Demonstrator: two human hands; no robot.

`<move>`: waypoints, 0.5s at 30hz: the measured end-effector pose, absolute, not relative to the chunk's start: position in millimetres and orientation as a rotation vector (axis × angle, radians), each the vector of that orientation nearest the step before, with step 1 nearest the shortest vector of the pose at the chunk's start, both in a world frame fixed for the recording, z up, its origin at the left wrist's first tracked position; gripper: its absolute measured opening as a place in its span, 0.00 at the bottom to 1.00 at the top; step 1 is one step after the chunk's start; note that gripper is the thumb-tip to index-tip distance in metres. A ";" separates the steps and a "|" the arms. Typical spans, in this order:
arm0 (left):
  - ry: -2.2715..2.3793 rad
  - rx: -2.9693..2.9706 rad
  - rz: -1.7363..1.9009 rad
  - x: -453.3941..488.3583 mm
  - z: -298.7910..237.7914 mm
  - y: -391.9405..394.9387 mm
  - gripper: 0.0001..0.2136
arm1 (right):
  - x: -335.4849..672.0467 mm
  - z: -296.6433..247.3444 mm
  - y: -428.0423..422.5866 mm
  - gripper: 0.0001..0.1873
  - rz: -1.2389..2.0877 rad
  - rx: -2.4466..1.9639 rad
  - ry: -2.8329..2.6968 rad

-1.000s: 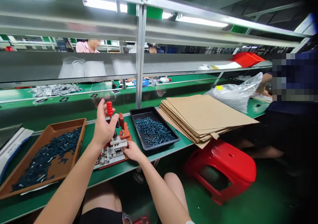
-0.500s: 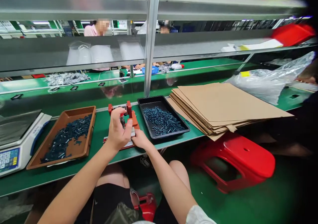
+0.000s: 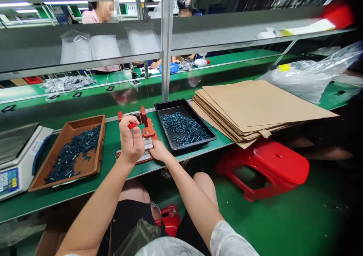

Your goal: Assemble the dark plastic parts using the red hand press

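On the green bench a small hand press (image 3: 148,129) with an orange-red frame and a metal base stands in front of me. My left hand (image 3: 131,139) is closed around its red-tipped lever (image 3: 132,126), thumb pointing up. Low on the press's right side, my right hand (image 3: 159,151) pinches at the pale metal block (image 3: 148,144); its fingertips are hidden, and any small part between them cannot be made out. Left of the press lies a brown tray (image 3: 102,142) of small dark blue pieces. To the right, a black tray (image 3: 166,137) holds many thin dark blue pieces.
A digital scale (image 3: 25,165) sits at far left. Stacked cardboard sheets (image 3: 263,108) and a clear plastic bag (image 3: 303,78) lie to the right. A red stool (image 3: 279,165) stands below the bench edge. A metal post (image 3: 166,44) rises behind; people sit beyond the shelf.
My left hand has tilted more upright, its fingers curling further over the red tip of the lever. My right hand stays at the block. The whole view has shifted slightly.
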State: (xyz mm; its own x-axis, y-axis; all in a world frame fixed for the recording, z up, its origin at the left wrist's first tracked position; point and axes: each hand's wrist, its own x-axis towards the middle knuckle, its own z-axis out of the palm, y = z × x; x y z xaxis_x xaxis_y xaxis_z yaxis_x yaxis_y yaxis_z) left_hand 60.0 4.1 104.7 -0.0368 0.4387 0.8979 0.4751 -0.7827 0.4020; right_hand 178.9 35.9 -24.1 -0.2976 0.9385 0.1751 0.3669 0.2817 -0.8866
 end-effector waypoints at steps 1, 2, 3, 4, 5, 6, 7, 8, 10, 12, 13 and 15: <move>-1.018 -2.154 -1.997 59.9 104.5 4.0 0.13 | 179.1 -24.5 36.3 0.21 0.985 -1.193 -1.807; -1.022 -2.160 -1.994 59.2 107.5 5.9 0.14 | 179.2 -25.3 36.9 0.20 0.985 -1.200 -1.806; -1.049 -2.178 -1.988 58.1 113.6 10.4 0.14 | 179.4 -26.7 37.6 0.19 0.982 -1.201 -1.811; -1.100 -2.207 -1.989 56.5 122.6 17.4 0.14 | 179.4 -28.3 38.5 0.18 0.971 -1.200 -1.817; -1.168 -2.246 -1.997 54.8 133.6 26.7 0.15 | 179.4 -30.3 39.3 0.16 0.959 -1.205 -1.823; -1.249 -2.297 -2.009 53.0 145.4 37.7 0.15 | 179.2 -32.3 40.0 0.14 0.946 -1.221 -1.826; -1.335 -2.352 -2.020 51.2 156.6 49.4 0.16 | 179.0 -34.3 40.5 0.12 0.935 -1.245 -1.826; -1.413 -2.399 -2.028 49.3 166.0 60.3 0.17 | 178.7 -36.4 40.6 0.11 0.926 -1.268 -1.823; -1.506 -2.437 -2.019 45.7 175.8 74.7 0.19 | 178.2 -40.1 39.4 0.11 0.905 -1.247 -1.811; -1.514 -2.375 -1.949 41.2 169.9 73.2 0.19 | 178.2 -43.3 36.5 0.13 0.860 -1.114 -1.797; -1.488 -2.308 -1.899 37.9 160.7 66.4 0.18 | 178.4 -44.5 34.7 0.14 0.830 -1.035 -1.790; -1.425 -2.135 -1.801 27.0 130.7 45.3 0.18 | 179.1 -45.8 31.4 0.14 0.774 -0.919 -1.781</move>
State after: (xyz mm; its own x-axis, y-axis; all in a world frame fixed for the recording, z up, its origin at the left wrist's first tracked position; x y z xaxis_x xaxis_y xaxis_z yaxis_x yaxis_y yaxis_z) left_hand 27.0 45.3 130.7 -0.0726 0.6154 0.7849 0.6220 -0.5872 0.5180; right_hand 179.1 31.4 -45.8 -0.2630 0.8500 0.4565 0.2464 0.5166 -0.8200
